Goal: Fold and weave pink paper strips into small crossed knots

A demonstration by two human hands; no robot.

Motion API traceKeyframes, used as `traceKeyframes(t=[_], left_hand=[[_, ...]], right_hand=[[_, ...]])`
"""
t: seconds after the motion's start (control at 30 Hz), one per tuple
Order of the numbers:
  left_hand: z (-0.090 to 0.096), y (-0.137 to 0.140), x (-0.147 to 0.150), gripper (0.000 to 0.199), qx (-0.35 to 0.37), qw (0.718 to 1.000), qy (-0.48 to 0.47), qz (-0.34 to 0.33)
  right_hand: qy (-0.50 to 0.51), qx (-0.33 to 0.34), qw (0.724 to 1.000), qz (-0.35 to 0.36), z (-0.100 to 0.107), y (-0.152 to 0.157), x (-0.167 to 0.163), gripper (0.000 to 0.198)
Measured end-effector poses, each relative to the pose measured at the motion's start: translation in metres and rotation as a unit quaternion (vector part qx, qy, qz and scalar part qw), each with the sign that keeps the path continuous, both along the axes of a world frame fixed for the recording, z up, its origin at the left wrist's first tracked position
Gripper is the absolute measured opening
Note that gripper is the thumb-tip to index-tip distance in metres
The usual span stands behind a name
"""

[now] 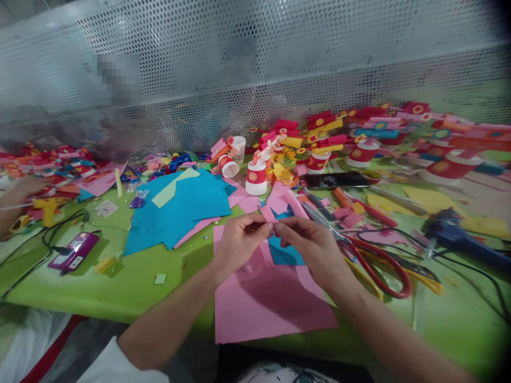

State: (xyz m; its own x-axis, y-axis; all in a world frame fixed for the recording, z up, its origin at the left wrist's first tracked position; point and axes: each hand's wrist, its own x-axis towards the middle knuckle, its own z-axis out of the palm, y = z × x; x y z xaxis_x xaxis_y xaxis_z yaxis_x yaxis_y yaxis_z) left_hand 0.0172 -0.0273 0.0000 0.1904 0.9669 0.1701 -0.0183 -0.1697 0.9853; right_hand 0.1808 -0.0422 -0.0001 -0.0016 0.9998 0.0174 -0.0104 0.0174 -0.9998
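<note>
My left hand [239,239] and my right hand [313,246] meet fingertip to fingertip above a big pink paper sheet [263,298]. Between the fingers of both hands sits a small piece of pink paper [266,214], pinched from both sides. A blue paper scrap [285,255] lies on the pink sheet just under my right hand. Red-handled scissors [379,260] rest on the green table [120,287] right of my right hand.
A stack of blue paper sheets [179,210] lies left of centre. Red-and-white paper cups [256,178] and several rolled paper crafts crowd the back. A blue glue gun [455,231] is at right, a purple device [74,252] with cables at left. Another person's hand [24,189] is at far left.
</note>
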Motion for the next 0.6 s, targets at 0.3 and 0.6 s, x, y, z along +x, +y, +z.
traceKeyframes(t=[0.3,0.6], left_hand=[[-0.0011,-0.001,0.0,0.016,0.008,1.0,-0.018,-0.006],[0.0044,0.0017,0.0018,0.016,-0.077,0.993,-0.089,0.01]], right_hand=[[0.014,0.011,1.0,-0.006,0.0015,-0.0004,0.0012,0.029],[0.021,-0.016,1.0,0.0,0.0053,-0.0029,-0.0033,0.038]])
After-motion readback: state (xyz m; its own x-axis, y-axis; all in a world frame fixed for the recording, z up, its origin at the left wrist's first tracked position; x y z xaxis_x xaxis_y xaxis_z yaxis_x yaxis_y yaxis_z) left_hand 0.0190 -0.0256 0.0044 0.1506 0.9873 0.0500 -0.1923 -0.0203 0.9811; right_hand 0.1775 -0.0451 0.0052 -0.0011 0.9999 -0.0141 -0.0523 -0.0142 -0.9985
